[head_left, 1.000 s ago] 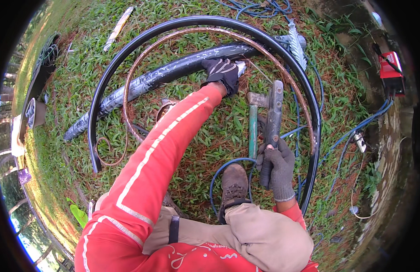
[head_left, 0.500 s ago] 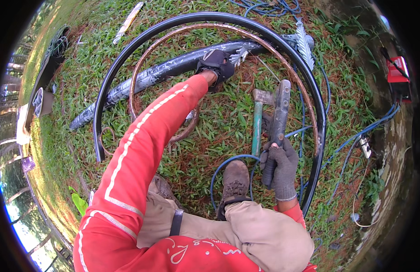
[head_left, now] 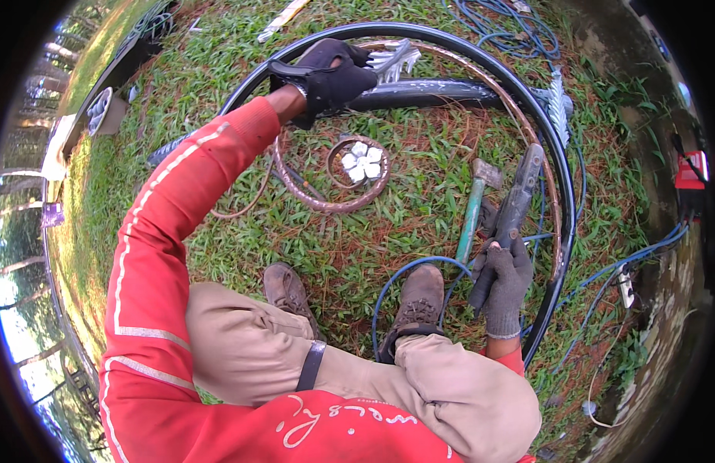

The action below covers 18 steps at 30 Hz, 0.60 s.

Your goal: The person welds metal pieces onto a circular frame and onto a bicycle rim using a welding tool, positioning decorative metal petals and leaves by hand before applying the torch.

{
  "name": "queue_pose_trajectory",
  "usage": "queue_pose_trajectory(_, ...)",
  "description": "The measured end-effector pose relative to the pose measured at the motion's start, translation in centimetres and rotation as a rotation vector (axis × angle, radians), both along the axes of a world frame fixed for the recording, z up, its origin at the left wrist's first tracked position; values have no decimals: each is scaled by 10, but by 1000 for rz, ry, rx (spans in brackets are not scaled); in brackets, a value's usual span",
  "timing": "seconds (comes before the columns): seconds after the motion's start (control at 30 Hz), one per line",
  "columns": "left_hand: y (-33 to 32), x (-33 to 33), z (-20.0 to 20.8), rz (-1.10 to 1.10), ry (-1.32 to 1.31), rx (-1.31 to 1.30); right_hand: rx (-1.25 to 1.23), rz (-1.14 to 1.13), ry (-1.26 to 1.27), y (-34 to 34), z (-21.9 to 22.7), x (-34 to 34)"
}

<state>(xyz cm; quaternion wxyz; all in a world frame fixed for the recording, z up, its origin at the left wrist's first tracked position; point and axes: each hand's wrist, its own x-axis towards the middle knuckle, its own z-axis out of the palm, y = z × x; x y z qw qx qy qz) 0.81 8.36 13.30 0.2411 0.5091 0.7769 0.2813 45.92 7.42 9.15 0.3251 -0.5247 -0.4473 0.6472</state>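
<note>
My left hand, in a black glove, is closed on a silver metal leaf ornament, whose lobed end points right. It is above the far part of a black curved metal bar and a dark scuffed pipe. My right hand, in a grey knitted glove, grips a dark welding electrode holder with bolts along its body. Beside it a hammer with a green handle lies on the grass. A rusty scroll with a silver flower in its curl lies between my arms.
Another silver leaf lies at the right, outside the black curve. Blue cables coil at the far side and run right toward a red machine. A white socket block is near the wall. My boots stand on grass.
My left hand has moved left and farther away with the silver leaf. The scroll with the flower, formerly mostly behind my arm, now shows. The right hand keeps its grip; the view has shifted.
</note>
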Motion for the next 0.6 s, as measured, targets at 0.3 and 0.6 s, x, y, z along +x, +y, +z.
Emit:
queue_pose_trajectory(0.3,-146,-66,17,286,103,-63,149,246,-41,-8,13,-50)
queue_pose_trajectory(0.6,-303,-77,-12,465,-36,-170,137,662,65,-29,-8,-121)
